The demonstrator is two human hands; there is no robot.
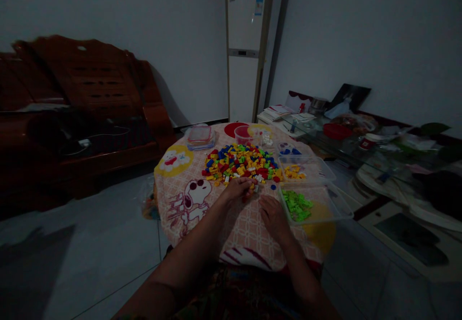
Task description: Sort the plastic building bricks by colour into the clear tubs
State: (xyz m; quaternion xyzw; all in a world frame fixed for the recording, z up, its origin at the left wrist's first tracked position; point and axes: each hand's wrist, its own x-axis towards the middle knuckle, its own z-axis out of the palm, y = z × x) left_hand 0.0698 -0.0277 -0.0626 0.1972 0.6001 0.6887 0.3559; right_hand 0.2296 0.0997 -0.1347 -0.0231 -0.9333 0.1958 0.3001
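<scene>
A mixed heap of coloured toy bricks (240, 161) lies in the middle of a round table, spread with a patterned tablecloth (238, 231). My left hand (236, 188) is at the heap's front edge, its fingers closed around small toy bricks (256, 188), whitish and yellow; the fingers partly hide them. To its right, my right hand (273, 215) rests low over the cloth, fingers loosely bent and apart, with nothing visible in them. Beside that hand, a clear plastic tray (330, 209) holds light green bricks (298, 205). A single blue piece (273, 187) lies between the heap and this tray.
Behind the green bricks' tray, another clear tray (321, 168) has yellow pieces (294, 172). Farther back are blue pieces (290, 151), white pieces (267, 139), a pinkish round tub (243, 134) and a lidded box (200, 137). A cluttered glass-topped cabinet (317, 134) stands right, a wooden sofa (90, 103) left.
</scene>
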